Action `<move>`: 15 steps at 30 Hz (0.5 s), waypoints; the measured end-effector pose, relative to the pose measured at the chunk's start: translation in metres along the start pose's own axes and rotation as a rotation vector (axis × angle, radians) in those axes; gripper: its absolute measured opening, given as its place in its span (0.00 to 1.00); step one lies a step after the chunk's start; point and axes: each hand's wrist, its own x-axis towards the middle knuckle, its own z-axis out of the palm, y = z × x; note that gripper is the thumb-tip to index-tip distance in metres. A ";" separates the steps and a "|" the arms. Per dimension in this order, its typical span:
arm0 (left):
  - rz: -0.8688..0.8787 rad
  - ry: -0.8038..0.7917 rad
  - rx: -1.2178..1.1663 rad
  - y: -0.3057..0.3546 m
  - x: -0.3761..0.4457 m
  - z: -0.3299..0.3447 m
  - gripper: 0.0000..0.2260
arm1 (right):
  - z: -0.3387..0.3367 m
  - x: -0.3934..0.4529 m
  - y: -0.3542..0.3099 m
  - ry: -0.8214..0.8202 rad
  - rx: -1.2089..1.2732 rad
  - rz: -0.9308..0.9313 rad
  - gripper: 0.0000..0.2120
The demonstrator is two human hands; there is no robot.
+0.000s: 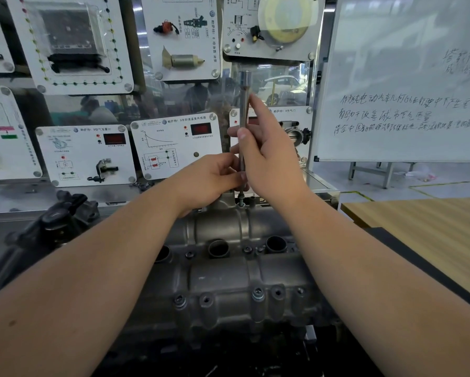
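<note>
**Clerk:** Item one: long socket bar (244, 88). Position?

**Checker:** It stood upright at the far edge of the cam cover (220, 270), its lower tip at a bolt (240, 204) there. It was vertical, most likely so that it sat square on the bolt head.

**Clerk:** Right hand (269, 159)?

**Checker:** Wrapped round the mid-shaft, thumb across it, forefinger laid straight up the bar. By my reading this was a steadying hold, suited to spinning the bar with the fingers.

**Clerk:** Left hand (214, 178)?

**Checker:** It pinched the shaft low down, just above the bolt — probably to guide the tip onto it. Whether the tip was fully seated, I could not tell.

**Clerk:** Other entries?

**Checker:** Sensor display boards (87, 156) behind the engine, a whiteboard (405, 77) to the right, and a wooden tabletop (432, 227) below it — well apart from the work.
</note>
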 end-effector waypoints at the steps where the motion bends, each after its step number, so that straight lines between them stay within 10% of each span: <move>1: 0.006 -0.002 0.001 0.001 -0.001 -0.001 0.11 | 0.001 0.000 0.001 0.002 -0.002 -0.015 0.26; 8: -0.012 -0.010 -0.010 -0.001 0.001 0.000 0.11 | 0.000 0.000 0.000 0.052 -0.154 -0.099 0.05; 15: -0.003 -0.009 -0.011 0.000 0.000 0.000 0.10 | 0.000 0.002 0.002 -0.011 -0.034 0.012 0.25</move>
